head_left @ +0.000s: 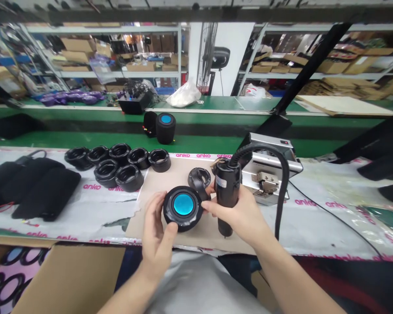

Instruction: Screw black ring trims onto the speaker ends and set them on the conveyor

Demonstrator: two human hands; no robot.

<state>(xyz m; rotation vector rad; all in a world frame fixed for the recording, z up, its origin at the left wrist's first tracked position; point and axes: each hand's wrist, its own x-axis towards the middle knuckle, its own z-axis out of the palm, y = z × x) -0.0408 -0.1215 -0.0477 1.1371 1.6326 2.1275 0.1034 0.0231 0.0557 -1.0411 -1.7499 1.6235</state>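
Head view, assembly bench. "What lies left of the cardboard sheet [203,237]?"

"Black padded sleeves [36,187] farthest out, then a cluster of black rubber-looking rings [118,165] just beside the sheet."

"And the hands?"

"Left hand [159,233] curled closely around the rim of a round black speaker cap [183,208] with a teal centre, held over the sheet; right hand [234,213] pinches the opposite rim with its fingers."

"How will it handle?"

"Likely light and stiff, its smooth face perhaps slippery: best taken by the rim, off the teal disc."

"Right of that?"

"A black ring with cut-outs [199,182] on the sheet, a black corded tool [224,196] upright behind the right hand, whether gripped cannot be told, then a metal-cased machine [268,170]."
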